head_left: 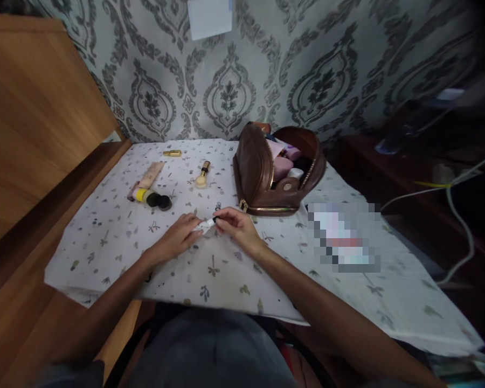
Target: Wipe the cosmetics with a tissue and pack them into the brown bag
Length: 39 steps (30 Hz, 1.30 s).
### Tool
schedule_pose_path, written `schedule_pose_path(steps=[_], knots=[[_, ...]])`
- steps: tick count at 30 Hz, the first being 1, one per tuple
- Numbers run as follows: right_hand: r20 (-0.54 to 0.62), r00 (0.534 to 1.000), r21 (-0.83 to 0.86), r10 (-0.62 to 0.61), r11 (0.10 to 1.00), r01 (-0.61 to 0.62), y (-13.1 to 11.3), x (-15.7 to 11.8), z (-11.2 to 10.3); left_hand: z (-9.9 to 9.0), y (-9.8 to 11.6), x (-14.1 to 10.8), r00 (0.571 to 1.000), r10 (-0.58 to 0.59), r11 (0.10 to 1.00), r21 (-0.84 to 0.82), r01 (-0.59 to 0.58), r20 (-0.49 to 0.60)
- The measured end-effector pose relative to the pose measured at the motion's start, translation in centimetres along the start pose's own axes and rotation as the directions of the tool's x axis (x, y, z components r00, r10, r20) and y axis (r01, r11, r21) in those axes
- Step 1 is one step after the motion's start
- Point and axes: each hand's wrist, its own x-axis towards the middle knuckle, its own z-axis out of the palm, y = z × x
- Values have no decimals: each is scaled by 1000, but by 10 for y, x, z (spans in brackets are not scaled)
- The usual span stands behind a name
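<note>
Between my two hands, low over the cloth, is a small white tube [206, 224] with a black cap [215, 219]. My left hand [180, 233] grips the white end of the tube. My right hand [239, 229] pinches the black cap with thumb and fingers. Just beyond my right hand stands a brown makeup bag [254, 175], unzipped, with pink and white containers inside. Farther off on the cloth lie a small bottle with a gold and black top [202, 177] and a slim gold tube [172, 153].
A beige squeeze tube [152, 174] and a yellow-banded bottle with a black cap [150, 197] lie at the left. A pixelated item [343, 237] rests at the right. The patterned cloth [210, 280] covers the table. A wooden panel [44, 86] borders the left; white cables [466, 237] hang at the right.
</note>
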Motion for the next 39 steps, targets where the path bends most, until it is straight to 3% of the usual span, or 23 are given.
schedule_pose_path(steps=[6, 10, 15, 20, 23, 26, 29, 33, 37, 39], knots=[[-58, 998, -32, 23, 999, -25, 7, 4, 1, -8, -12, -33, 996, -80, 972, 224, 72, 26], [-106, 994, -109, 18, 994, -30, 2, 3, 1, -21, -13, -46, 991, -126, 954, 277, 111, 36], [-128, 992, -140, 21, 989, -39, -2, 1, 5, -17, 11, -30, 980, -92, 969, 211, 129, -175], [-46, 997, -60, 66, 996, -69, -6, -3, 12, 16, 33, 1, 978, 48, 921, 387, 35, -202], [-40, 996, -39, 80, 996, -82, -10, -5, 12, 22, 26, 4, 980, 59, 866, 498, 44, -189], [-79, 994, -1, 73, 997, -74, -13, -5, 9, 12, 7, -6, 983, 7, 830, 549, 97, -184], [-109, 993, 50, 54, 998, -48, -12, -3, 5, -5, -14, -20, 971, -94, 850, 490, 194, -221], [-124, 992, 42, -7, 999, 13, -9, 0, 3, -23, -31, -33, 930, -214, 932, 223, 286, -299], [-66, 997, -66, -46, 997, 41, -5, -2, 5, -26, -25, -26, 816, -337, 931, -35, 364, -469], [-21, 998, -122, -52, 991, 49, -3, -4, 7, -19, -11, -17, 806, -285, 951, -50, 305, -519]])
